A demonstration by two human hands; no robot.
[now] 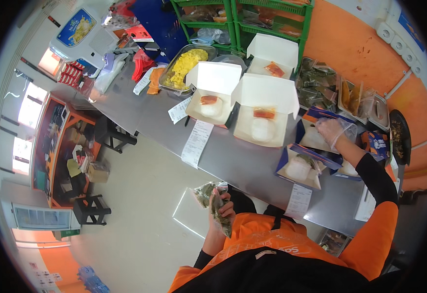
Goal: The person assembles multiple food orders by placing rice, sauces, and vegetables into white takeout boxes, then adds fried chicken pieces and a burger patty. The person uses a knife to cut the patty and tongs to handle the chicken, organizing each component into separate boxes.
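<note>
My left hand (221,209) is closed around small clear plastic packets of dark green leaves (204,193), held in front of my body off the table edge. My right hand (331,131), in a clear plastic glove, reaches into an open blue-and-white food box (315,138). Its fingers are curled downward, and what they grip, if anything, is hidden. Just nearer stands another blue box (316,181) with a white rice mound (297,168) and a green packet on it. Two larger white boxes (284,93) to the left each hold rice and a red-orange sauce packet (264,113).
A steel table (174,141) carries paper receipts (197,144) and a tray of yellow food (186,68). Behind stands a green shelf rack (233,24). More leaf packets (316,88) and metal containers (379,112) line the right wall. Black stools (91,210) stand on the floor.
</note>
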